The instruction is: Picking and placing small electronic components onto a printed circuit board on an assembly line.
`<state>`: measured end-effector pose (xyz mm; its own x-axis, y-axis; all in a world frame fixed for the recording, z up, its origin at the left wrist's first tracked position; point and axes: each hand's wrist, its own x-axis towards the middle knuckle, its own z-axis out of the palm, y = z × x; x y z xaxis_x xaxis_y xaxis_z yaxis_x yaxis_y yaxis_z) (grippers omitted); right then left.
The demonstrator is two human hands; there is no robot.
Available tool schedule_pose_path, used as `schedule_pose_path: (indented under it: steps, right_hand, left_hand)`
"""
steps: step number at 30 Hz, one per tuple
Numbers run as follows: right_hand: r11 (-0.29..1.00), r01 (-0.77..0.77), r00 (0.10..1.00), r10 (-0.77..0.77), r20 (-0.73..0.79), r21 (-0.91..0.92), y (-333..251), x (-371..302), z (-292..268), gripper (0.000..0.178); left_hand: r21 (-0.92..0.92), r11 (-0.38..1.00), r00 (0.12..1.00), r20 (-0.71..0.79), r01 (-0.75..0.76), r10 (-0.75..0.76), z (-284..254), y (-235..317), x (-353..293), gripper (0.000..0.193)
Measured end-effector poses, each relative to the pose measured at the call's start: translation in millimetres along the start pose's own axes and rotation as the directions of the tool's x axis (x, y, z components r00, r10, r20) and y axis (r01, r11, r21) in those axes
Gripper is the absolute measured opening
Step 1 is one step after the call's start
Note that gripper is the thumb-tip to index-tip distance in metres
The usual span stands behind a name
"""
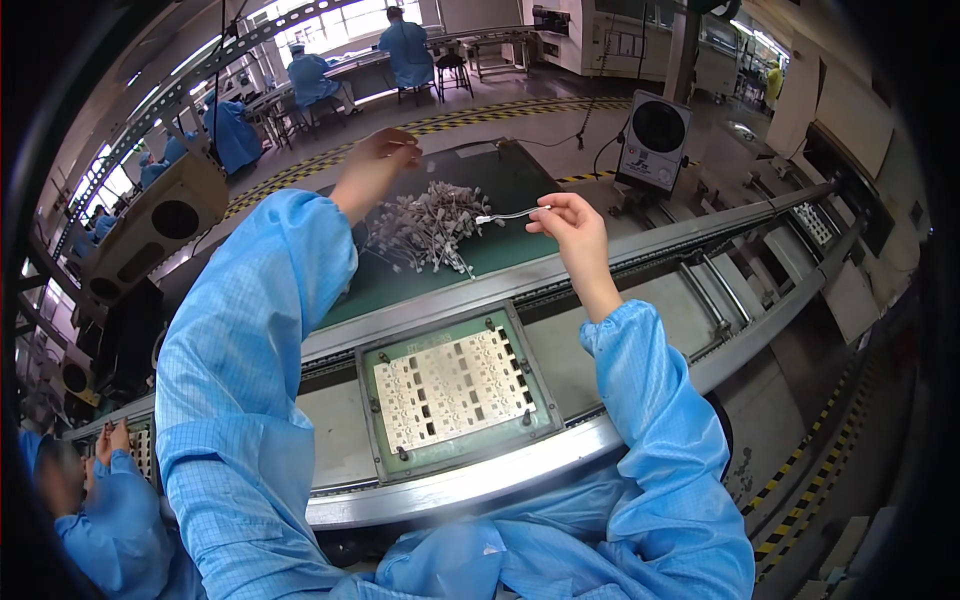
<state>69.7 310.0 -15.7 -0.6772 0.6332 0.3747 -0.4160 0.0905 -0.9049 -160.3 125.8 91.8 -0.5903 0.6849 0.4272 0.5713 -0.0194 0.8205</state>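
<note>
Between the thumb and fingertips of my right hand [570, 228] is a short cable [512, 215] with a white connector on its free end, pointing left. My left hand [380, 165] is raised beyond the pile's far left side, fingers curled together; blur hides what they pinch, if anything. Below and between both hands, a heap of white connector cables [430, 225] lies tangled on a green mat [500, 262]. Nearer to me, a panel of pale circuit boards [455, 385] sits in a framed fixture [545, 425] on the conveyor line.
Metal conveyor rails [510, 478] run across in front of me. A boxy fan unit [652, 140] stands at the far right, and another similar unit [165, 215] at the left. A co-worker's blue sleeve [125, 525] shows at the lower left; other people in blue sit farther back.
</note>
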Motion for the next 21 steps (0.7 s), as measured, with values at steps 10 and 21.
schedule_pose_path:
  steps: [10, 21]
  right_hand:
    - [0.985, -0.074, 0.988, 0.094, 0.126, -0.154, 20, -27, 0, 0.023]
    - [0.572, 0.589, 0.727, -0.065, 0.684, -0.571, -3, -82, 110, 0.011]
  left_hand:
    - [-0.003, 0.997, 0.99, -0.123, -0.075, 0.074, -6, 7, -147, 0.026]
    - [-0.233, 0.969, 0.947, -0.284, 0.084, -0.151, -32, 2, -263, 0.024]
